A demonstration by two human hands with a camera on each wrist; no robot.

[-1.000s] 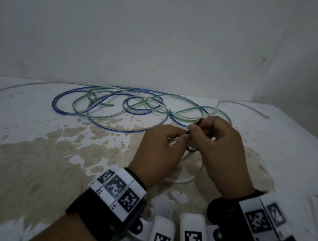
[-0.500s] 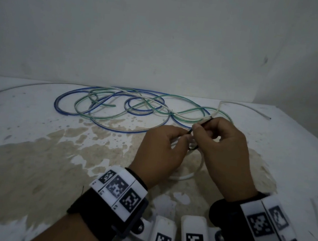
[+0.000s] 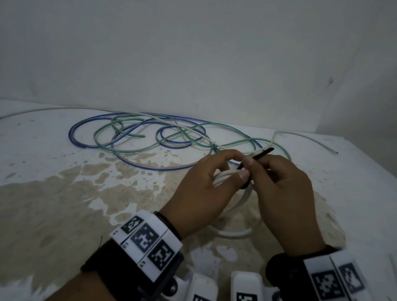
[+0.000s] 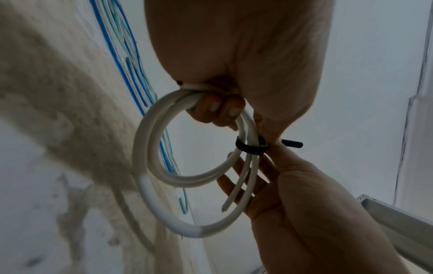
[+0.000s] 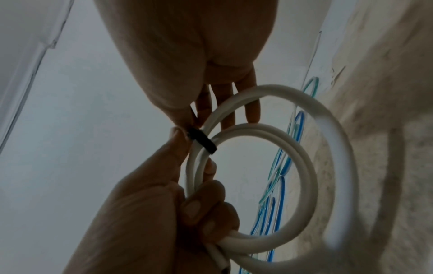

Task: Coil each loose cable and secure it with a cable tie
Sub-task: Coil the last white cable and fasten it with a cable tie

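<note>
Tie tail drawn out further than before.
Left hand point(image 3: 203, 190) grips coil point(image 4: 150, 166); right hand point(image 3: 283, 191) pinches tie point(image 3: 259, 154) above coil.

White coil point(image 4: 150, 148), tied

Black tie point(image 4: 248, 147) wraps its strands at 3 o'clock; blue cable point(image 3: 92, 124) and green cable point(image 3: 242, 140) lie loose at 11 o'clock.

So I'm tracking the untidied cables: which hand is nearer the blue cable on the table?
Left. The left hand sits just in front of the blue cable; the right hand is further right.
</note>
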